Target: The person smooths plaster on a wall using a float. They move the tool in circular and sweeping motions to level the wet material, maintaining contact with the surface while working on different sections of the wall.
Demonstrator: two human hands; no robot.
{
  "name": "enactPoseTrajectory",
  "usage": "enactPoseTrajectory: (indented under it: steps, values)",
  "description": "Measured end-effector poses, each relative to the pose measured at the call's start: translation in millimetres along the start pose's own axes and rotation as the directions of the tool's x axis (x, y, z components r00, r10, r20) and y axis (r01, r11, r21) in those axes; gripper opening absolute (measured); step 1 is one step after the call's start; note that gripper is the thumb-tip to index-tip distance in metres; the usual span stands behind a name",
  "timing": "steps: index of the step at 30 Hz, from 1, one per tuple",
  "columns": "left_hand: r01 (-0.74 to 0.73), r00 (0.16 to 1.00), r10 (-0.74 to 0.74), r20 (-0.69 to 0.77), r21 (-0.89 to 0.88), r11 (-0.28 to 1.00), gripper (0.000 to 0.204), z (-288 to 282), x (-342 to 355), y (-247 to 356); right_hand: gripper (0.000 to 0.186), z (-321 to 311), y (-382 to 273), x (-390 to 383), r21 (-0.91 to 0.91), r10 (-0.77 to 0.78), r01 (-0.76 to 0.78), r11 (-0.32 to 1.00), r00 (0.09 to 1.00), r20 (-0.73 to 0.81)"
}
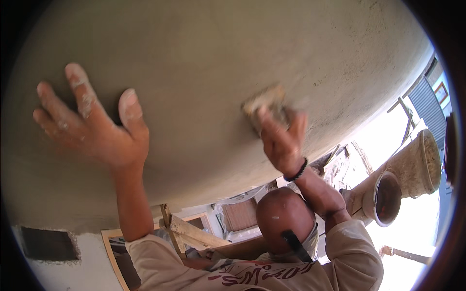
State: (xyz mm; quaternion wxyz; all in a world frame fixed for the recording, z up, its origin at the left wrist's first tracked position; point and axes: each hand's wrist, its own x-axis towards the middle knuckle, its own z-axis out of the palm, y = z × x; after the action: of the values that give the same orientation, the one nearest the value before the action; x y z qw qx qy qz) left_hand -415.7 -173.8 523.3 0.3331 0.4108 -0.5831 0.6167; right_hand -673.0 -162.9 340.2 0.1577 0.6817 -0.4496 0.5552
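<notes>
A broad, curved surface of smooth grey-brown plaster (194,58) fills the upper part of the head view. On its left side my left hand (97,121) lies against it, fingers spread and specked with pale plaster. My right hand (284,140), with a dark beaded bracelet at the wrist, is closed round a worn, pale sponge (264,99) pressed to the plaster. Motion smears the sponge and the fingertips, so its exact shape is unclear. Rougher, pitted patches show in the plaster to the right of the sponge.
Two plaster-stained buckets (417,162) stand at the right, by a bright ground. Wooden planks (196,229) form a frame below the plaster. A dark rectangular opening (48,244) is in the white wall at lower left. Corrugated sheeting (428,104) rises at far right.
</notes>
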Motion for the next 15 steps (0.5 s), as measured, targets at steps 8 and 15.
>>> enactPoseTrajectory:
  steps: [8, 15]
  values:
    - [0.099, 0.992, -0.09, 0.084, -0.113, 0.989, 0.064, 0.8, -0.8, 3.3, 0.039, 1.8, 61.8, -22.0, 0.006, 0.007, -0.006, 1.0, 0.988, -0.153]
    - [0.041, 0.993, -0.032, 0.113, -0.081, 0.996, 0.064, -0.5, -5.9, -9.2, 0.048, -2.7, -49.6, 72.6, -0.054, -0.336, 0.338, 0.94, 0.941, 0.051]
